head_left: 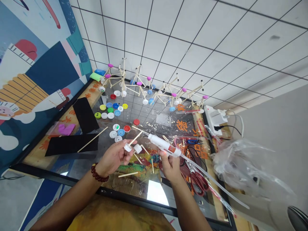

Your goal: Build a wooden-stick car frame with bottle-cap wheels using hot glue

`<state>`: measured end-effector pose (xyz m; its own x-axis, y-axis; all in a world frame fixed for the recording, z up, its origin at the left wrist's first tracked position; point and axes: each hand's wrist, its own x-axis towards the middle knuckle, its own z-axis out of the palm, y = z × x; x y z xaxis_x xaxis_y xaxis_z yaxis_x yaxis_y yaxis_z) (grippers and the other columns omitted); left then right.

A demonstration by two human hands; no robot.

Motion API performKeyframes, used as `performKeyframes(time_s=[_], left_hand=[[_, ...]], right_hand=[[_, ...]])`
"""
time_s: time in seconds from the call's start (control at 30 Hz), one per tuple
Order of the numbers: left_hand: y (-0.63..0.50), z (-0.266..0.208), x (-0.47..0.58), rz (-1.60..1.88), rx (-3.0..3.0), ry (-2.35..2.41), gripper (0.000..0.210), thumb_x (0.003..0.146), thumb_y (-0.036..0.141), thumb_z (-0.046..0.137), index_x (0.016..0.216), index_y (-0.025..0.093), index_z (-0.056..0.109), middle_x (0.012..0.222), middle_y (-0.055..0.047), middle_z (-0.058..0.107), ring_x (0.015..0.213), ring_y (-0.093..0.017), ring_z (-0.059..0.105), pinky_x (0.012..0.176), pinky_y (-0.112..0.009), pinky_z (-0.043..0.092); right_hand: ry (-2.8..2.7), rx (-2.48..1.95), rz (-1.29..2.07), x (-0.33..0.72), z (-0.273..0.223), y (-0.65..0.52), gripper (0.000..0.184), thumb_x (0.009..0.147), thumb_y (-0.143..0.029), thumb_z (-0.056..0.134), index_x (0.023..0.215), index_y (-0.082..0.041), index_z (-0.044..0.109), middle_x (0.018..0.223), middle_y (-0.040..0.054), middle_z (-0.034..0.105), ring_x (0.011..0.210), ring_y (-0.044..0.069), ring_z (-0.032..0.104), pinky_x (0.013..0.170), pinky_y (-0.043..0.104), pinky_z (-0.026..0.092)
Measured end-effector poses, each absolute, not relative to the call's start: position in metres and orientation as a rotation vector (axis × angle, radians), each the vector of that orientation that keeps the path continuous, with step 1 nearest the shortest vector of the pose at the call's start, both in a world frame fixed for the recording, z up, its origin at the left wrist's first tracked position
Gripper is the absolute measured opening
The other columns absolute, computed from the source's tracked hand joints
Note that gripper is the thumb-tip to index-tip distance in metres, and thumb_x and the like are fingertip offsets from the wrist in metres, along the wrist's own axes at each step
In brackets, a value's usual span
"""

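Note:
My left hand (pixel 113 157), with a beaded bracelet at the wrist, pinches a small wooden stick piece (pixel 136 138) with a white bottle cap (pixel 127 147) at its lower end. A second white cap (pixel 138 148) is beside the fingertips; whether it is joined to the piece I cannot tell. Wrapped round a white hot glue gun (pixel 160 142) is my right hand (pixel 171 165). The gun's nozzle points left, at the upper end of the stick. A long clear glue stick (pixel 214 178) trails from its back. Cut sticks (pixel 128 175) lie below the hands.
Several stick figures (pixel 139 84) with pink tops and cap feet stand along the tiled wall. Loose coloured caps (pixel 110 109) lie at left centre, near black sheets (pixel 85 115). Red-handled scissors (pixel 199 183), a power strip (pixel 214 117) and a plastic bag (pixel 240 163) are on the right.

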<state>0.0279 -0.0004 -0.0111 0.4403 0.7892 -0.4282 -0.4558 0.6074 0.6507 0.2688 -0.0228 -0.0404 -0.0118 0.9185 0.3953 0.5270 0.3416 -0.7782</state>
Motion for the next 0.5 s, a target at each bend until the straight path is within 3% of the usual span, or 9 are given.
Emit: performKeyframes(time_s=[0.17, 0.37, 0.5], left_hand=[[-0.003, -0.019, 0.03, 0.976, 0.718, 0.908, 0.037, 0.089, 0.043, 0.059, 0.114, 0.016, 0.067, 0.078, -0.004, 0.06, 0.06, -0.012, 0.052, 0.051, -0.024, 0.042], [-0.005, -0.02, 0.029, 1.249, 1.507, 1.303, 0.022, 0.083, 0.028, 0.068, 0.104, 0.021, 0.072, 0.095, -0.006, 0.066, 0.078, -0.017, 0.061, 0.068, -0.029, 0.05], [-0.009, -0.011, 0.033, 1.237, 1.61, 1.362, 0.022, 0.079, 0.025, 0.071, 0.101, 0.024, 0.075, 0.099, -0.007, 0.066, 0.087, -0.021, 0.063, 0.074, -0.029, 0.051]], right_hand=[[-1.56, -1.333, 0.62, 0.271, -0.046, -0.025, 0.014, 0.093, -0.031, 0.052, 0.095, -0.02, 0.061, 0.086, 0.0043, 0.065, 0.082, 0.022, 0.062, 0.079, 0.036, 0.048], [-1.516, -1.296, 0.695, 0.27, -0.044, -0.027, 0.016, 0.093, -0.032, 0.05, 0.088, -0.02, 0.058, 0.079, 0.0021, 0.058, 0.074, 0.019, 0.057, 0.073, 0.034, 0.046], [-1.544, -1.274, 0.682, 0.268, -0.042, -0.029, 0.014, 0.094, -0.031, 0.05, 0.089, -0.02, 0.058, 0.08, 0.0023, 0.059, 0.075, 0.019, 0.057, 0.073, 0.034, 0.047]])
